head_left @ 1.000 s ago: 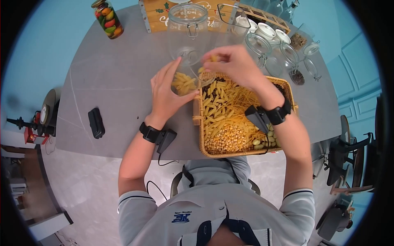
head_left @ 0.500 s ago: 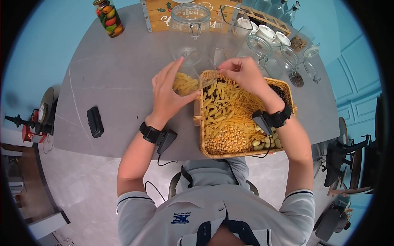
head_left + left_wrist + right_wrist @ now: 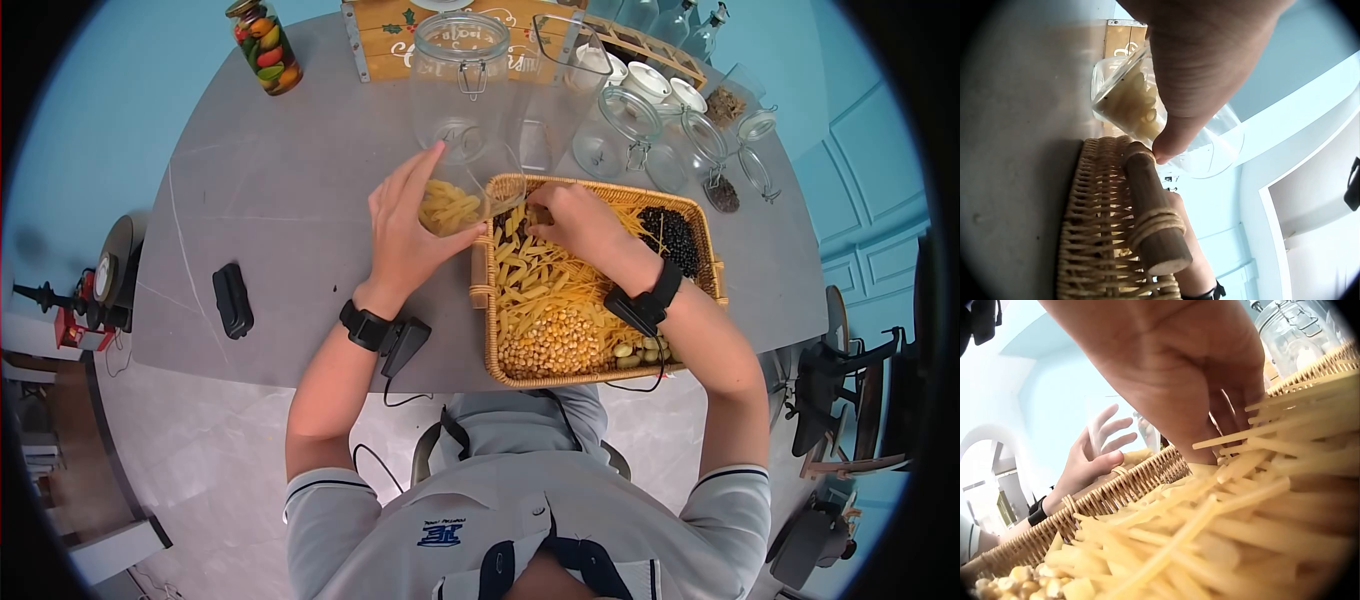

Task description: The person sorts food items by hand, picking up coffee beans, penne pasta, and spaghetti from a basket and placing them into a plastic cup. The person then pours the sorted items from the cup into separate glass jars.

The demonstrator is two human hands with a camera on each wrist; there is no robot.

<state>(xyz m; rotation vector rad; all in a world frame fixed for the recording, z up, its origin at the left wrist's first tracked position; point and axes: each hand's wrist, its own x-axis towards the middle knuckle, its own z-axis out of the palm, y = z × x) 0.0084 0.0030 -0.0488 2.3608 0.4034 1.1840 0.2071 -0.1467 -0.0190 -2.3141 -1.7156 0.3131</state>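
Note:
My left hand [image 3: 405, 220] grips a clear glass container [image 3: 482, 188], thumb on the near side and fingers along the far side. It leans toward the basket, with penne [image 3: 447, 208] gathered inside it. My right hand [image 3: 578, 222] is down in the wicker basket [image 3: 715, 285] at its far left part. Its fingers curl into the loose penne [image 3: 515, 265], with the thumb against a piece; the right wrist view shows the fingertips partly hidden among the pasta. In the left wrist view, the left thumb [image 3: 1169, 147] lies beside the basket's wooden handle [image 3: 1147, 206].
The basket also holds corn kernels [image 3: 555, 340], black beans [image 3: 672, 238], thin noodles and pale beans. Beyond it stand a large clip-top jar [image 3: 460, 90], a clear pitcher [image 3: 570, 80] and smaller jars [image 3: 618, 130]. A black case [image 3: 233, 300] lies on the left.
My right hand has moved from over the container's mouth back and down into the penne in the basket. My left hand holds the container in nearly the same place.

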